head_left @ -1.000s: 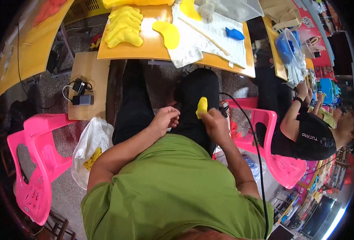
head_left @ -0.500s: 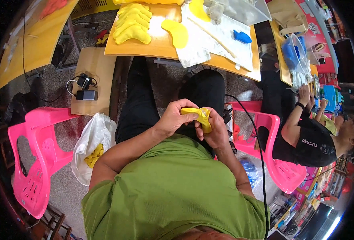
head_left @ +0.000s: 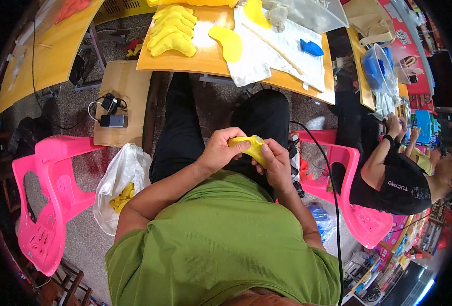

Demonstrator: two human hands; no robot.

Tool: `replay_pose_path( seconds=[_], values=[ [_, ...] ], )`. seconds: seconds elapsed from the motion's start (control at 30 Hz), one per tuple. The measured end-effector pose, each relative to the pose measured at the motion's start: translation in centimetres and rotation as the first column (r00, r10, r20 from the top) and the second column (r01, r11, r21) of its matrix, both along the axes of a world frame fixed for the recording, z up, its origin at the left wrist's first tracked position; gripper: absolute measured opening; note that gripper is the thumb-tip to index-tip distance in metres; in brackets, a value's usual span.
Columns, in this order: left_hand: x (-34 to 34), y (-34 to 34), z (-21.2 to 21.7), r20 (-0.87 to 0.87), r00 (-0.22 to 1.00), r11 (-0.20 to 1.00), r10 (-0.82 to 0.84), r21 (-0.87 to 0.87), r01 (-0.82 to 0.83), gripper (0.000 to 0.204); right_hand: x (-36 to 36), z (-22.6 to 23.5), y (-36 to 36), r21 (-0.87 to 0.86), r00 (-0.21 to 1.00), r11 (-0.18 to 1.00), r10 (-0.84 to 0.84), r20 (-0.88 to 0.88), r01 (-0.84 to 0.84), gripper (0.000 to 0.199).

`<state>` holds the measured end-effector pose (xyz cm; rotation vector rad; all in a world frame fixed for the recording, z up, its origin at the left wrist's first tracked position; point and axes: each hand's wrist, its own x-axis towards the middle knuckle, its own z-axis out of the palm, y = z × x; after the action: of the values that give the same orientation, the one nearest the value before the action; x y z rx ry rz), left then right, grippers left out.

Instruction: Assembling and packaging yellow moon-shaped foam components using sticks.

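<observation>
Over my lap, both hands grip a small yellow fabric piece [head_left: 251, 146]. My left hand [head_left: 222, 149] pinches its left end with thumb and fingers. My right hand [head_left: 274, 162] holds its right end, thumb on top. I sit in black trousers and a green shirt. On the wooden table [head_left: 205, 61] ahead lie a stack of yellow fabric shapes [head_left: 172, 34], a single flat yellow shape [head_left: 227, 42], a blue fish-shaped piece [head_left: 311, 48] and white cloth [head_left: 282, 46].
A pink plastic chair [head_left: 50, 204] stands at my left, a white plastic bag with yellow pieces [head_left: 121, 186] beside it. A low wooden board [head_left: 121, 102] carries a charger and cable. At my right another person [head_left: 394, 173] sits on a pink chair [head_left: 353, 204].
A second ago only my right hand held the yellow piece and my left hand was apart. Since then my left hand has closed on it, and both hands hold it now.
</observation>
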<state>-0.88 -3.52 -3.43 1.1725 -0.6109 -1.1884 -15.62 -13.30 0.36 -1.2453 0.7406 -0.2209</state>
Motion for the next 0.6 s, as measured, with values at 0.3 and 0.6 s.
replay_pose_path(
  seconds=[0.3,0.6],
  values=[
    [0.1,-0.3,0.9,-0.025,0.998,0.995,-0.052,-0.091,0.050,0.009,-0.3,-0.4,0.2,-0.364,0.996,0.930,0.027,-0.088,-0.057,0.024],
    [0.8,0.1,1.4,0.544,0.838,0.987,0.036,-0.151,0.055,0.012,-0.3,0.1,0.4,-0.364,0.996,0.931,-0.003,-0.086,-0.029,0.020]
  ],
)
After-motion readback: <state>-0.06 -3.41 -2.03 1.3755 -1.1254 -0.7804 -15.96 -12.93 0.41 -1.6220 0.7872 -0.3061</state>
